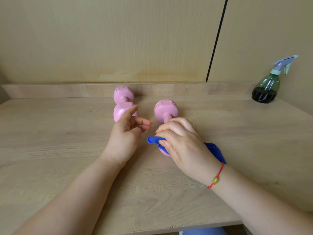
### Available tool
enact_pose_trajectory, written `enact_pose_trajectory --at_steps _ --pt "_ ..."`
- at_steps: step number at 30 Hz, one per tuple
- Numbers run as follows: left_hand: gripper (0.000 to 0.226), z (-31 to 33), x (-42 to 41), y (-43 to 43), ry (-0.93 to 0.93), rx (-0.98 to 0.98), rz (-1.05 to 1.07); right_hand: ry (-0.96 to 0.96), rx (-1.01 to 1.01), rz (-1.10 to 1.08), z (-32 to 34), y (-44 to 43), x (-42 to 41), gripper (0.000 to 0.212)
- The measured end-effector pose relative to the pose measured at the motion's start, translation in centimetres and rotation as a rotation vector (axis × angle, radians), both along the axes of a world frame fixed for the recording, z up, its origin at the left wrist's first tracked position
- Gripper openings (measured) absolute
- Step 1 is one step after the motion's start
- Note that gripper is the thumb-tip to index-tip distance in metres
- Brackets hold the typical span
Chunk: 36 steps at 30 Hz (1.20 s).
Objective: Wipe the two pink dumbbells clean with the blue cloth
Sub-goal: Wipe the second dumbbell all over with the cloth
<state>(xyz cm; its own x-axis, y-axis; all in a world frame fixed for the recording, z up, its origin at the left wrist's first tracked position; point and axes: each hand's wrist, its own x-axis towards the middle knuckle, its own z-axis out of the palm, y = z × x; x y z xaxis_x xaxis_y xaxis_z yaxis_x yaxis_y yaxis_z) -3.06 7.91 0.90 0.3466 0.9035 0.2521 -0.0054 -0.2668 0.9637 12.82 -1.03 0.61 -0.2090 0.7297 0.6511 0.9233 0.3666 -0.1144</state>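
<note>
One wide-angle view, worn on the head, looks forward and down from close above the left hand point(125, 138) and right hand point(181, 143). The table point(50, 150) spreads around them, and the wall panel point(118, 39) rises beyond their fingertips.

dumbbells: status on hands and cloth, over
Right hand holds blue cloth bunched over near end of right dumbbell. Left hand open, empty, beside left dumbbell. Spray bottle far right, clear of the work.

Wooden table point(50, 141) bears left dumbbell point(122, 95), right dumbbell point(166, 109), spray bottle point(266, 89).
</note>
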Motion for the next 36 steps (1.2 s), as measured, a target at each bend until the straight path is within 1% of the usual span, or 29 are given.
enact_pose_trajectory --at_steps 3,5,7,9,12,16,22,25,28,30,32,34,36 --pt "0.067 0.2 0.0 -0.1 -0.029 -0.02 0.023 -0.059 -0.146 0.051 0.9 -0.1 0.7 0.029" --pt "0.066 0.3 0.1 -0.1 -0.026 -0.031 0.041 -0.156 -0.246 -0.004 1.7 0.0 0.8 0.035" --pt "0.065 0.3 0.1 0.0 -0.021 -0.034 0.062 -0.215 -0.296 -0.059 2.1 0.3 0.3 0.035" --pt "0.065 0.2 -0.1 0.0 -0.01 -0.025 0.078 -0.232 -0.289 -0.101 2.2 0.6 -0.4 0.035" --pt "0.066 0.1 -0.1 -0.1 -0.007 -0.023 0.088 -0.294 -0.225 -0.171 1.9 1.2 -0.8 0.042" --pt "0.065 -0.1 -0.2 0.0 0.012 -0.007 0.118 -0.351 -0.122 -0.236 1.2 1.5 -1.0 0.038" --pt "0.064 0.0 0.0 0.0 0.045 0.04 0.13 -0.284 0.109 -0.301 0.4 2.4 -1.7 0.035" --pt "0.065 -0.1 -0.1 0.1 0.048 0.047 0.142 -0.191 0.135 -0.258 0.2 2.0 -1.4 0.035" --pt "0.064 -0.1 0.0 0.1 0.065 0.052 0.143 -0.078 0.088 -0.188 0.1 1.2 -0.7 0.033" --pt "0.062 -0.1 0.1 0.0 0.081 0.064 0.132 0.015 0.028 -0.097 -0.3 0.3 -0.2 0.031" --pt "0.06 0.0 0.2 -0.1 0.101 0.077 0.118 0.078 -0.049 -0.038 -0.4 -0.7 0.1 0.034" --pt "0.06 0.1 0.2 -0.3 0.12 0.09 0.103 0.092 -0.134 -0.051 0.0 -1.1 0.3 0.04" --pt "0.06 0.2 0.2 -0.5 0.153 0.113 0.083 0.116 -0.226 -0.139 0.7 -0.5 0.3 0.046"
